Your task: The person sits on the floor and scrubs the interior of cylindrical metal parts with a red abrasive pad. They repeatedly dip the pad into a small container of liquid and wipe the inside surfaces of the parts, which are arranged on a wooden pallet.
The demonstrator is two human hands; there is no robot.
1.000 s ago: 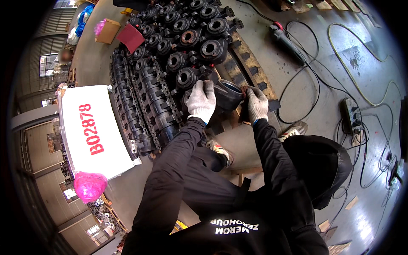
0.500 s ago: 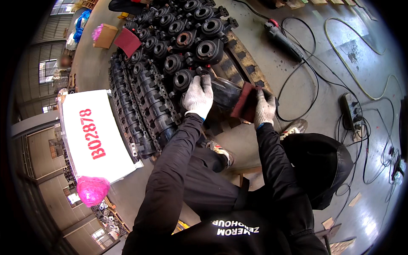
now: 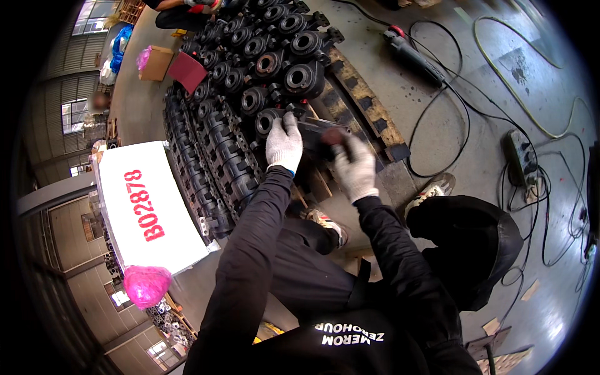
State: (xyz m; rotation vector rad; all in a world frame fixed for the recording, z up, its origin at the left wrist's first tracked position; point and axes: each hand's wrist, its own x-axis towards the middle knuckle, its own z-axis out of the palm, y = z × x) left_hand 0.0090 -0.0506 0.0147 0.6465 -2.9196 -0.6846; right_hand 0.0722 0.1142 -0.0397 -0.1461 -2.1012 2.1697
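Observation:
My left hand, in a pale knitted work glove, grips the end of a black metal casting at the near edge of the pallet. My right hand, gloved as well and blurred by motion, pinches a dark red abrasive sheet. It presses the sheet against the casting's surface, right of my left hand. Part of the casting lies hidden behind both hands. Close beyond my left hand stand several black castings with round bored ends.
Ribbed black metal parts lie left of my hands. The wooden pallet shows at right. Another red sheet lies on the castings. A grinder, cables and a power strip are on the floor. A person is at the far left.
My right hand has moved left, bringing the red sheet from the casting's right end onto its middle, nearer my left hand. The left hand still grips the casting. More of the far person shows.

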